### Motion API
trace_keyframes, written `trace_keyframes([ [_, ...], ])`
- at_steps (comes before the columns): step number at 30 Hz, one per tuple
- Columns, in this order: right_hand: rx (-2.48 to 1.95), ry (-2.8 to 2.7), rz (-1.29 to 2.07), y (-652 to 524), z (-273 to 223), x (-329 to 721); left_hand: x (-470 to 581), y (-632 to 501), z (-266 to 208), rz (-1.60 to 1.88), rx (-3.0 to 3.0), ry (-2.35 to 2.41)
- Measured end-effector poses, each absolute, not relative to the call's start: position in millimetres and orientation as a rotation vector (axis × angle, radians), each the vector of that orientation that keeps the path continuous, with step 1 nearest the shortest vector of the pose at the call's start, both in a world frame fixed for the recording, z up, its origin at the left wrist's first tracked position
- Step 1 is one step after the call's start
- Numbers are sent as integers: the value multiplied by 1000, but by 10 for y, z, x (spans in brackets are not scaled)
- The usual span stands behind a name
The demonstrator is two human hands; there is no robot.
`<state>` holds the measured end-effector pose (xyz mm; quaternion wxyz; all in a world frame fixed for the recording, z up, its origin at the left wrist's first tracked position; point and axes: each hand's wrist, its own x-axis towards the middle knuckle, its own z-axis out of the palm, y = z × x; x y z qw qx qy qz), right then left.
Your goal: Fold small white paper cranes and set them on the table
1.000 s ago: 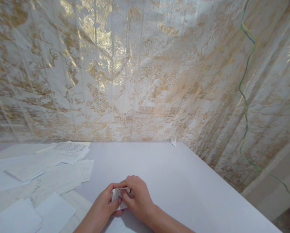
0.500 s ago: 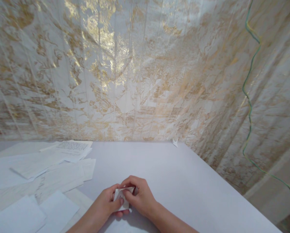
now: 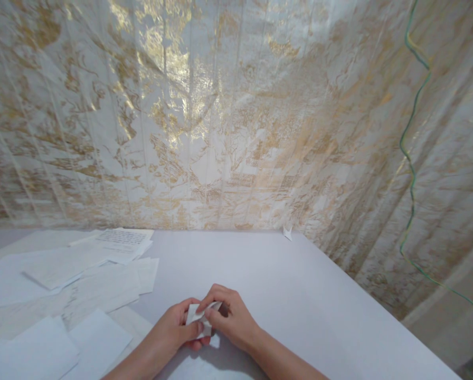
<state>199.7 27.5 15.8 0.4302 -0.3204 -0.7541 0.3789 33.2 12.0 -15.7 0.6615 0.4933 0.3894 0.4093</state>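
A small folded piece of white paper [image 3: 194,313] is held between both hands above the front of the white table. My left hand [image 3: 178,327] grips its left and lower side, thumb across the face and fingers underneath. My right hand [image 3: 233,316] pinches the upper right part between thumb and index finger, where a flap stands raised. Part of the paper is covered by the fingers. Below the hands, a pale corner of paper pokes out over a shadow on the table.
Loose white sheets [image 3: 102,287] overlap across the left of the table [image 3: 228,258], one with handwriting [image 3: 121,240]. A small folded paper piece [image 3: 287,233] stands at the far right corner. Gold-patterned wall covering [image 3: 205,158] rises behind; a green-yellow wire [image 3: 413,184] hangs at right.
My right index finger has shifted onto the upper face of the folded paper, and its right-hand flap now stands more raised. The left hand keeps its hold.
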Motion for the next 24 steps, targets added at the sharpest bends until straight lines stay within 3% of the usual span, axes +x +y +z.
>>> trace_keyframes([
  [10,-892,-1520,1296,357,-14,1973,317,123,-119,961,1168,1013],
  [21,-879,-1482,1415,313,26,1946,289,74,-68,1057,1337,1275],
  [24,-938,-1548,1286,286,65,1945,268,58,-17,1059,1382,1320],
])
